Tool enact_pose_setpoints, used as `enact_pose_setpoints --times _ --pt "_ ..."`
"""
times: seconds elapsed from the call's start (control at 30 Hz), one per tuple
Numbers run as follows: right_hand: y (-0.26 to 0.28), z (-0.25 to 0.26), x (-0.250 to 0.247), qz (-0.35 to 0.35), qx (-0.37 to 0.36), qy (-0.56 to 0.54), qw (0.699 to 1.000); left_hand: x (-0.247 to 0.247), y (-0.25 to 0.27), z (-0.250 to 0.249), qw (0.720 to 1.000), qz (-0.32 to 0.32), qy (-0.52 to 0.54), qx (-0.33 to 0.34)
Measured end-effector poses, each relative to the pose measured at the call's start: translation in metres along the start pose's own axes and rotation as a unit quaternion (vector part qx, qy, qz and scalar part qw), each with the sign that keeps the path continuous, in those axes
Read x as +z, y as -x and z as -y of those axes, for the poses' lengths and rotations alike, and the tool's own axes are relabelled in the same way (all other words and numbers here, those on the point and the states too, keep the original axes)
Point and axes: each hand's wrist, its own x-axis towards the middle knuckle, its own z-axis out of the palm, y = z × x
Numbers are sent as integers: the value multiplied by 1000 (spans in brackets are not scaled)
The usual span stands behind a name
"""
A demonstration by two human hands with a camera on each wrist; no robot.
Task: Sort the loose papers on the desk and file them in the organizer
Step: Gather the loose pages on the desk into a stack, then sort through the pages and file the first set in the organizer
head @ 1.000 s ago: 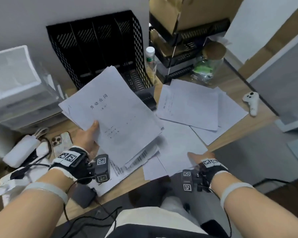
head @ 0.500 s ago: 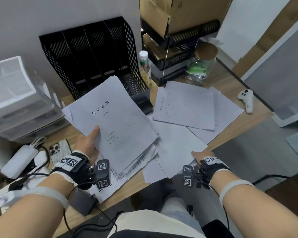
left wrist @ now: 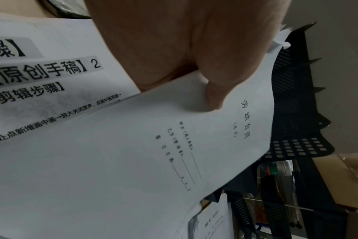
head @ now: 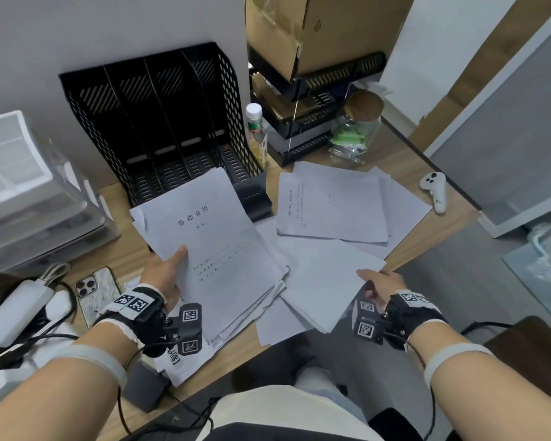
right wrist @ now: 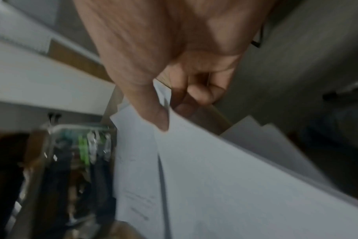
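Left hand raised over desk front-left, contract stack pinched, thumb on top; right hand at front edge, blank sheets pinched between thumb and curled fingers

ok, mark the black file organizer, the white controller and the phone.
black file organizer (head: 159, 122), head view, middle divider.
white controller (head: 434, 190), head view, its body.
phone (head: 97, 289), head view, patterned back.

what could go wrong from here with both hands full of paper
1. The left hand grips its contract stack by one edge only; its lower sheets are fanned out unevenly and might slide out.
2. The right hand pinches the blank sheets at a corner overhanging the desk edge, so some may drop to the floor.
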Motion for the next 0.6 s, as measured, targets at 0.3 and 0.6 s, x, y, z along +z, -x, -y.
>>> enact_pose_setpoints --times 0.3,0.6 --pt "114 104 49 241 -265 -123 926 19 3 -7 1000 17 -16 -11" --pt "170 119 144 349 -314 50 882 19 36 -18 982 179 -50 38"
